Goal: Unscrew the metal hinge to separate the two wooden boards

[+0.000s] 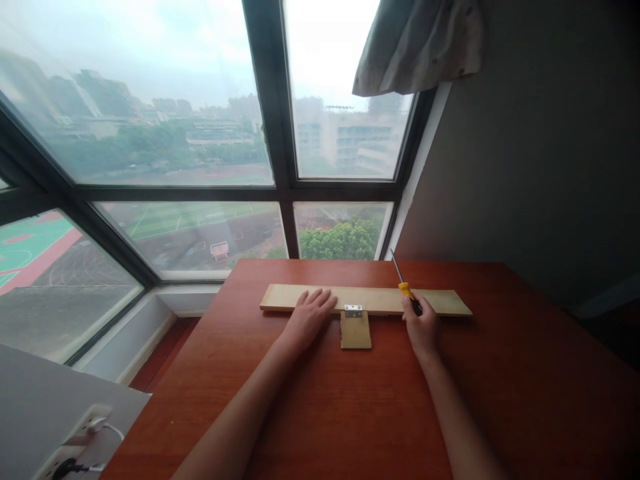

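A long pale wooden board [373,298] lies crosswise on the reddish-brown table. From the middle of its near edge a small wooden piece [356,333] extends toward me. A silver metal hinge [353,311] sits where the two pieces meet, with screw holes or screw heads too small to tell apart. My left hand [311,313] rests on the board left of the hinge, fingers stretched out. On the right, my right hand [420,327] is closed around the yellow and black handle of a screwdriver [404,288]. Its metal shaft points up and away from the board.
The table [345,413] ends at large dark-framed windows [285,193] along its far side. A grey wall [525,167] stands at the right, and a curtain [420,47] hangs above. Power sockets with plugs [95,423] are at lower left.
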A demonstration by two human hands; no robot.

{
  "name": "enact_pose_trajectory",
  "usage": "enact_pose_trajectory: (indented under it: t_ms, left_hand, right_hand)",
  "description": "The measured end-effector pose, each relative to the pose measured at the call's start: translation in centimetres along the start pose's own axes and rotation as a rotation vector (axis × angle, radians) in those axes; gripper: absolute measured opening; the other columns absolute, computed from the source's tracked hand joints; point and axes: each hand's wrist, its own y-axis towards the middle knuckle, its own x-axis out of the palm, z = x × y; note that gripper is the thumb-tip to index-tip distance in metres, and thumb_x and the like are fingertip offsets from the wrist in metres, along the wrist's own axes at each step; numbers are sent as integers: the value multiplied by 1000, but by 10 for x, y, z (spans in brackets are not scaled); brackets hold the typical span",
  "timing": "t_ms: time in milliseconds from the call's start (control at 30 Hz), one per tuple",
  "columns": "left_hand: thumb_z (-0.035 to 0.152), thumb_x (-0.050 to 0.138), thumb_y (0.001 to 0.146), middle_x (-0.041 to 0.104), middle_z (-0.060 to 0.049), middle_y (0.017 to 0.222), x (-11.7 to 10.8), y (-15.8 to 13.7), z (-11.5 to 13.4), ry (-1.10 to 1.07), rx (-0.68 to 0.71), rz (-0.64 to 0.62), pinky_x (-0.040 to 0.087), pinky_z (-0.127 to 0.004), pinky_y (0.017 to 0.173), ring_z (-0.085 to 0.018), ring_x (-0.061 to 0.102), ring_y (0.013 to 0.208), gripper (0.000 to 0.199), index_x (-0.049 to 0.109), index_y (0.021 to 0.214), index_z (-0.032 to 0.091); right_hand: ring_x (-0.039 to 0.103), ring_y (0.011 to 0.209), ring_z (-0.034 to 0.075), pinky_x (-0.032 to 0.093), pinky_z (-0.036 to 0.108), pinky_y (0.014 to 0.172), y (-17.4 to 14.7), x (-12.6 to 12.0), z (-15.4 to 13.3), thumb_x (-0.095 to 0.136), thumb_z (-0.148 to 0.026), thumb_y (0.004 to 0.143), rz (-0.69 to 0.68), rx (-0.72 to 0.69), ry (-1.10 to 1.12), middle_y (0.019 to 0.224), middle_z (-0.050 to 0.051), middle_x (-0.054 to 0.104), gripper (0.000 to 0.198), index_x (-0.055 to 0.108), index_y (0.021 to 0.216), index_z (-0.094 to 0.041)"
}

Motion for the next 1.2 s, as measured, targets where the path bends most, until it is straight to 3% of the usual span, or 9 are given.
enact_pose_trajectory:
  t_ms: [300, 567, 833, 900, 1000, 1100, 1200]
  left_hand:
    - [17, 41, 95, 54, -9, 144, -19, -49, -25, -23, -108, -32, 33, -46, 111, -24, 45, 136, 43, 55, 135, 27]
    - [20, 43, 95, 54, -9, 145, -20, -53, -28, -42, -143, -14, 34, -46, 112, -25, 47, 135, 43, 56, 135, 27]
    - [18, 49, 90, 55, -9, 143, -24, -52, -23, -170, -152, 48, 32, -49, 113, -26, 46, 135, 43, 58, 131, 25]
    - [18, 51, 89, 58, -9, 137, -31, -51, -16, -268, -182, 134, 36, -45, 111, -25, 51, 129, 39, 59, 127, 24]
    - [23, 46, 93, 69, -8, 110, -41, -50, -1, -422, -338, 228, 49, -32, 88, -20, 64, 100, 22, 65, 105, 21]
    - [30, 45, 95, 69, -3, 84, -46, -49, 14, -460, -394, 62, 44, -27, 68, -17, 63, 76, 22, 63, 85, 22]
    - [32, 49, 92, 69, -2, 81, -44, -49, 22, -427, -422, -90, 40, -27, 64, -18, 63, 73, 17, 61, 85, 22]
  right_hand:
    - [61, 68, 25, 46, 33, 65, -6, -2, -8, 49, -67, 82, -90, -80, -23, 71, 8, 68, 58, 69, 96, -15]
    - [65, 83, 28, 48, 38, 79, -10, -2, -8, 53, -54, 86, -138, -158, -65, 92, 14, 71, 46, 69, 100, -13]
    - [64, 97, 28, 46, 38, 90, -14, -9, -16, 58, -52, 82, -197, -211, -43, 102, 12, 72, 40, 70, 98, -17]
    - [65, 90, 27, 48, 38, 84, -15, -12, -19, 59, -52, 82, -198, -179, -31, 95, 11, 72, 41, 70, 100, -17]
    - [62, 66, 22, 49, 34, 66, -16, -16, -21, 57, -54, 84, -233, -107, -6, 69, 5, 66, 46, 69, 105, -15]
    - [55, 53, 18, 44, 30, 53, -15, -19, -27, 60, -53, 83, -333, -40, 68, 56, 0, 57, 47, 69, 108, -14]
    - [53, 55, 17, 41, 28, 48, -13, -24, -41, 65, -50, 81, -475, 44, 214, 63, 1, 59, 49, 66, 114, -14]
